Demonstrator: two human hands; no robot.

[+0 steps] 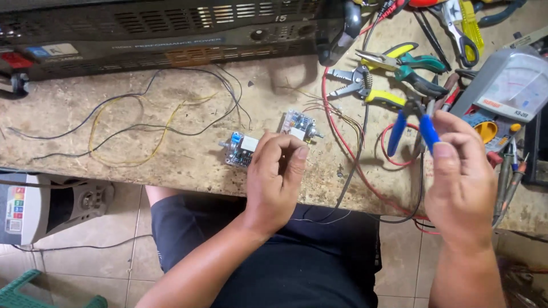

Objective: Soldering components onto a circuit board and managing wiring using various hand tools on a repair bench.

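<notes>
On the workbench (171, 159), right hand (462, 182) holds blue-handled pliers (412, 126).

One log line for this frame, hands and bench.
left hand: fingers curled beside small circuit board | right hand: holds blue-handled pliers | second circuit board: apart on workbench | multimeter: right

The left hand (275, 179) curls over whatever its fingertips pinch, so that thing cannot be made out; it also covers the near corner of the small circuit board (240, 148). The right hand (459, 171) hides the lower grips of the blue-handled pliers (412, 122). Right of the pliers, the picture's edge cuts off the multimeter (508, 85). Beyond the board, the top edge crops the black amplifier (160, 34).
</notes>
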